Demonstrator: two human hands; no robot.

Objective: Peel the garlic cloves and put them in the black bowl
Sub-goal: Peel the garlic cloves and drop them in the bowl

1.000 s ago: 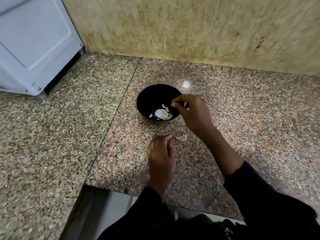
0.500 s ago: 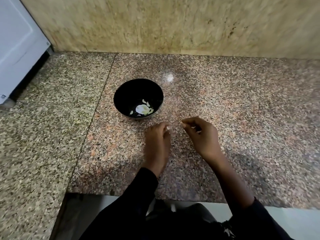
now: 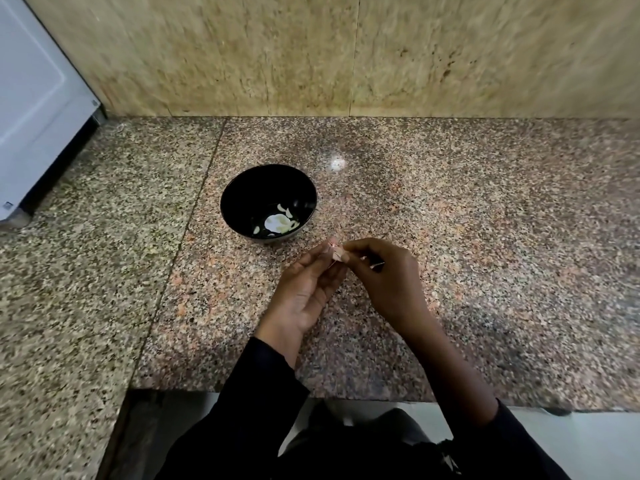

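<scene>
The left hand [image 3: 304,289] and the right hand [image 3: 388,275] are meeting just in front of the black bowl [image 3: 242,188], both pinching one small garlic clove [image 3: 335,252] between their fingertips, the left fingers cradling it from below while the right thumb and forefinger are working at its pinkish skin. A second ago the right hand was over the bowl and the left was resting on the desk [image 3: 485,237] by a pale piece; half a second ago the two were drawing together low over the stone. That suggests one clove has just gone in and a fresh one is now being peeled, so the task is moving along but is not yet done. The bowl is sitting on the desk just beyond the fingertips, holding several pale peeled pieces toward its near right side; how many is hard to count. A white appliance [image 3: 34,98] is standing at the far left, well apart.
</scene>
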